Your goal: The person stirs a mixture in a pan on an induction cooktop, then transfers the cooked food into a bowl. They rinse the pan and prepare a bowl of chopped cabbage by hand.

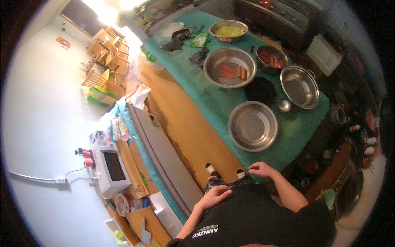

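My left hand (217,195) hangs in front of my dark shirt, fingers loosely stretched, with nothing seen in it. My right hand (262,169) is by the near edge of the green-covered table (214,110), its fingers slightly bent and holding nothing visible. Closest to it stands a wide metal basin (252,126) with nothing seen inside. Beyond that, a larger basin (222,78) holds reddish flat pieces (226,71) and sausage-like sticks (242,73). A ladle (284,106) lies beside a round black object (260,91).
A handled metal pot (299,87) and a bowl of reddish pieces (271,59) stand at the table's right. At its far end is a basin of pale yellow-green food (229,31). Leftward are a counter with a white microwave (109,166), a cleaver (145,232) and wooden chairs (108,51).
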{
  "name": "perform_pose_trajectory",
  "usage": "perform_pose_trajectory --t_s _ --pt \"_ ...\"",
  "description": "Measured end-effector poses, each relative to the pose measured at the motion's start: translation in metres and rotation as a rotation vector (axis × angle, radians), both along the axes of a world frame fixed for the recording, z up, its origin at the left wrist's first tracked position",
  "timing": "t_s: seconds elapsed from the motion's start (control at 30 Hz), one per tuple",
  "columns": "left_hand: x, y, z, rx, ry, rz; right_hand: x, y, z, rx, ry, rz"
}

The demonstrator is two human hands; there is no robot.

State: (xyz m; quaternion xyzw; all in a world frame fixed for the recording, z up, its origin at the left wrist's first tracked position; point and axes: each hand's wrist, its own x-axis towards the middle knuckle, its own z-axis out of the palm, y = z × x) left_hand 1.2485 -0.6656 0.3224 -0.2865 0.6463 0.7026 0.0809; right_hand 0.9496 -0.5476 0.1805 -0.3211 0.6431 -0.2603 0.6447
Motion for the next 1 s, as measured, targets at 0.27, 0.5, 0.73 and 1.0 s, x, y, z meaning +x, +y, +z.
perform_pose_trajectory --t_s 0.27,0.5,0.73,1.0 --pt "0.049 -0.158 -0.019 -0.069 0.121 0.007 0.049 -0.176 0.047 -0.191 0.076 -0.042" --pt "0.126 -0.305 -0.01 -0.032 0.141 0.085 0.089 -0.344 0.074 -0.207 0.031 -0.302" --pt "0.164 -0.408 -0.036 0.016 0.048 0.227 0.083 -0.489 0.099 -0.178 0.013 -0.473" --pt "0.119 -0.53 -0.052 -0.135 -0.133 0.225 -0.035 -0.692 0.044 -0.389 0.407 -0.44"
